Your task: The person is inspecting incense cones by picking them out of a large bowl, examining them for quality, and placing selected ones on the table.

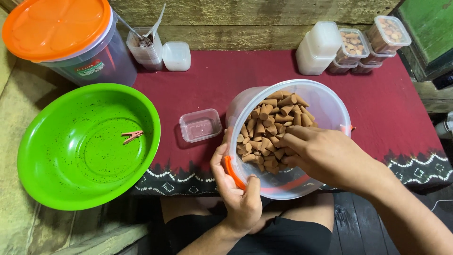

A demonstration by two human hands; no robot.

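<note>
Translucent plastic forms the round tub with an orange handle (325, 106), tilted toward the person at 5 o'clock on the maroon cloth-covered surface (236, 80). It holds a heap of small brown cone-shaped pieces (269, 130). The left hand (238, 193) grips the near rim, thumb inside and fingers wrapped around the orange handle. The right hand (325, 153) reaches into the heap with its grip curled closed among the cones; whether it holds any cannot be told.

A small clear rectangular plastic box (200, 125) lies empty at 9 o'clock from the tub, just beside it. At 1 o'clock, near the wall, stacked clear lidded boxes (373, 42) already contain similar cones; a white stack (318, 47) stands beside them. Judged from this, some boxes are filled, the near one is not, and much stock remains.

A green round plastic basin (56, 179) holding a wooden clothespin (132, 136) sits at 9 o'clock, an orange-lidded bucket (56, 28) at 11 o'clock.
</note>
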